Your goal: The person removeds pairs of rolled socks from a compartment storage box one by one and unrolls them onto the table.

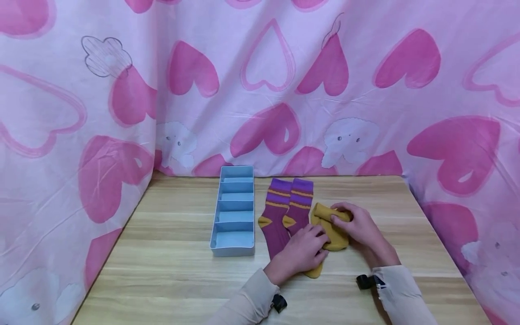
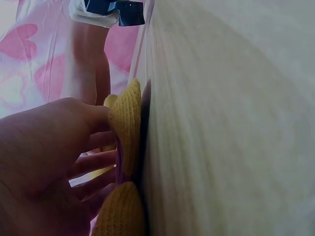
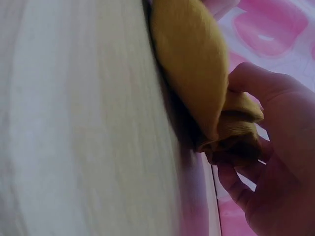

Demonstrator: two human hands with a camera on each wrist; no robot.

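In the head view, a mustard-yellow sock bundle [image 1: 335,235] lies on the table, its far end folded over in a roll. My right hand [image 1: 359,223] grips that rolled end, thumb on the near side; the right wrist view shows the thumb and fingers about the yellow knit [image 3: 192,59]. My left hand [image 1: 302,250] rests at the bundle's left edge with relaxed fingers, touching it. Under and beside this hand lie two maroon socks [image 1: 276,230] with purple striped cuffs and yellow heels. A yellow toe [image 1: 314,271] shows below the left hand. Yellow knit [image 2: 127,130] touches the left thumb.
Left of the socks stands a light blue tray [image 1: 233,252] with several compartments in a row. Everything sits on a wood-grain table [image 1: 174,275]. A pink heart-patterned cloth [image 1: 260,113] hangs around the back and both sides.
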